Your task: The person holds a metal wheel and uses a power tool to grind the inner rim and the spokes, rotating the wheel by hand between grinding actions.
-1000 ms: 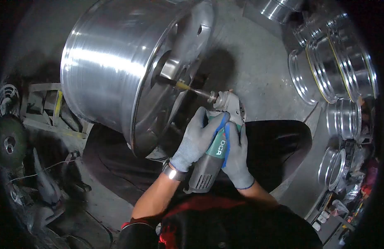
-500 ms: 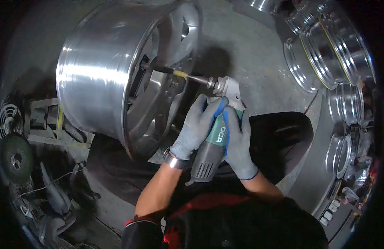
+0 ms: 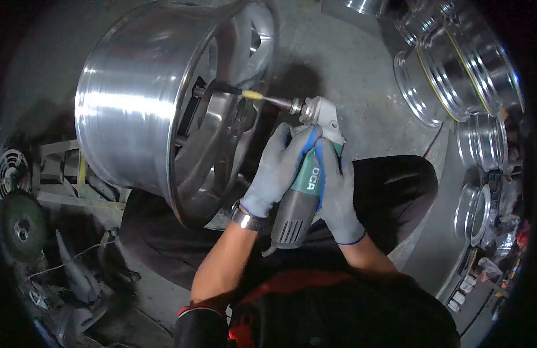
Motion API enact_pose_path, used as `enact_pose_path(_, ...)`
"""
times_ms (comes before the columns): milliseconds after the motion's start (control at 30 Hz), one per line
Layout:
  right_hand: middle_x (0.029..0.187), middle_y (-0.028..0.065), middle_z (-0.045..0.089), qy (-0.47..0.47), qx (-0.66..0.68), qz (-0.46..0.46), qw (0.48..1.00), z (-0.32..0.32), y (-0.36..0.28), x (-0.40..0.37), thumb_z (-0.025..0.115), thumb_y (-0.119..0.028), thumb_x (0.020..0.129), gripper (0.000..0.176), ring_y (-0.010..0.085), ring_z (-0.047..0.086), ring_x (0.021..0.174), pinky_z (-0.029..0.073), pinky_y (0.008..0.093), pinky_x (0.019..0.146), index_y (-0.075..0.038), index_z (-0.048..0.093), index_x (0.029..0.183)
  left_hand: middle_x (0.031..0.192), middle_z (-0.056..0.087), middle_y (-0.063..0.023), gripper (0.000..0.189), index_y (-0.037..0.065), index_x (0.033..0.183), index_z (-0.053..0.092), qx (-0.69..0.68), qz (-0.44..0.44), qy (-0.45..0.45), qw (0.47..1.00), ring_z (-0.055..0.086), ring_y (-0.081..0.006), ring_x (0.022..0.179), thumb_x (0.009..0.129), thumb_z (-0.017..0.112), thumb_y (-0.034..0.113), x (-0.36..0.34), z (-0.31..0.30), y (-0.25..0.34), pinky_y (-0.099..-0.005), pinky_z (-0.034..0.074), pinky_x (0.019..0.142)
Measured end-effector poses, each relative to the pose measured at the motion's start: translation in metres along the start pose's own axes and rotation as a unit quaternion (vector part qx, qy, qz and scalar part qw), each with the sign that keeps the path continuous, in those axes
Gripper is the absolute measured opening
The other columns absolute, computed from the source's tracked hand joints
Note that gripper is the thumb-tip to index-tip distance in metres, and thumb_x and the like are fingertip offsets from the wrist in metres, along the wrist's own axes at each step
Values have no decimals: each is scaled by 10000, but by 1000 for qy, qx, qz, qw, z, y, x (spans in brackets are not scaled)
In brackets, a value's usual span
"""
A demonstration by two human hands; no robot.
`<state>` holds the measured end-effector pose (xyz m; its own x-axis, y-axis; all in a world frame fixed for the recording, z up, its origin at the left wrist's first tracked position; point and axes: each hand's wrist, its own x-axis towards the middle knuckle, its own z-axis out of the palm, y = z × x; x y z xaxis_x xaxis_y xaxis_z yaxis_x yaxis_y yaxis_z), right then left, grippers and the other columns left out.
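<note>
A green and grey power tool (image 3: 297,203) lies between both gloved hands, its metal head pointing away from me. My left hand (image 3: 280,168), with a watch at the wrist, is wrapped round its left side, and my right hand (image 3: 336,188) grips its right side. From the tool's head a shaft with a yellow band (image 3: 252,94) runs left to the spokes of a large metal wheel rim (image 3: 129,93). The rim stands on its side at the left, its spoked face towards the tool. The shaft's far tip is partly hidden among the spokes.
Several shiny rims (image 3: 448,75) are stacked at the right, with smaller rings (image 3: 472,214) nearer me. A metal frame (image 3: 62,174) and a round disc (image 3: 23,227) are at the lower left. My legs (image 3: 396,191) are bent beneath the tool.
The spoked wheel and the stacked rims appear shifted slightly left. The tool's body and my right hand sit slightly further right, with both hands still gripping the tool.
</note>
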<state>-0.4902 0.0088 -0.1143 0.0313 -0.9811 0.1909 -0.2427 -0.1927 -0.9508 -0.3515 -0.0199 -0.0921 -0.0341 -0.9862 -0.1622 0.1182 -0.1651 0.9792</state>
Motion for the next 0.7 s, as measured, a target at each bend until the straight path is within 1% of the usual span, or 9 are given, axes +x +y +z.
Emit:
enact_pose_path(33, 1285, 116, 605, 31, 82, 65, 994, 2, -1, 3, 634, -111, 1029, 504, 159, 599, 1168, 492, 312, 1002, 4, 448, 1483, 945, 632, -74, 415, -22, 1045, 592, -3, 2, 3, 1000, 564, -93, 910, 1015, 665, 385, -1, 1, -1, -293, 494, 805)
enact_pose_path(67, 1285, 116, 605, 26, 80, 63, 994, 3, -2, 3, 634, -111, 1029, 504, 159, 599, 1168, 492, 312, 1002, 4, 448, 1483, 938, 630, -75, 419, -20, 1034, 588, -24, -11, 6, 1000, 562, -94, 906, 1013, 668, 391, -2, 1, 0, -295, 494, 803)
enact_pose_path(133, 1250, 84, 629, 36, 270, 189, 943, 2, -7, 3, 531, -188, 1085, 328, 157, 650, 1079, 550, 326, 903, -39, 544, 1376, 931, 628, -76, 424, -19, 1022, 585, -49, -23, 14, 998, 561, -95, 901, 1011, 671, 396, -6, 3, -3, -297, 495, 801)
enact_pose_path(167, 1250, 84, 629, 32, 267, 188, 945, 0, -9, 1, 531, -188, 1085, 328, 157, 650, 1079, 550, 326, 903, -39, 544, 1376, 918, 624, -78, 434, -17, 1011, 583, -55, -43, 21, 997, 559, -97, 887, 1007, 674, 407, -11, 4, -8, -300, 495, 795)
enact_pose_path(233, 1263, 76, 605, 24, 362, 270, 892, -3, -13, -5, 645, -122, 1028, 539, 131, 612, 1127, 526, 306, 946, -19, 411, 1503, 905, 620, -81, 444, -16, 1000, 580, -67, -61, 34, 995, 557, -99, 874, 1003, 676, 417, -17, 6, -16, -302, 495, 789)
enact_pose_path(467, 1248, 68, 615, 8, 316, 241, 918, -5, -12, 13, 582, -205, 1062, 447, 127, 630, 1081, 539, 292, 906, -30, 454, 1453, 836, 600, -121, 531, -28, 970, 566, -26, -29, 38, 998, 565, -125, 834, 975, 688, 489, -2, 4, -12, -330, 504, 765)
enact_pose_path(533, 1233, 66, 619, 5, 316, 224, 922, -5, -5, 9, 587, -211, 1059, 424, 126, 632, 1069, 541, 292, 896, -35, 475, 1428, 950, 616, -59, 399, 0, 1073, 628, 50, -96, 9, 994, 575, -90, 917, 1021, 645, 395, 2, 1, -6, -276, 489, 820)
enact_pose_path(600, 1218, 64, 623, 1, 317, 207, 926, -6, -8, 5, 592, -217, 1055, 401, 126, 634, 1057, 543, 292, 885, -39, 496, 1402, 923, 604, -56, 399, -2, 1051, 621, 15, -74, 29, 997, 568, -92, 895, 1020, 645, 395, -10, 6, -8, -277, 488, 810)
enact_pose_path(700, 1194, 62, 633, 2, 319, 264, 910, -8, -21, 5, 607, -233, 1049, 392, 127, 642, 1022, 550, 294, 855, -51, 516, 1384, 882, 585, -62, 401, -5, 1009, 600, 0, -53, 56, 997, 550, -100, 858, 1020, 639, 394, -14, 8, -12, -293, 485, 790)
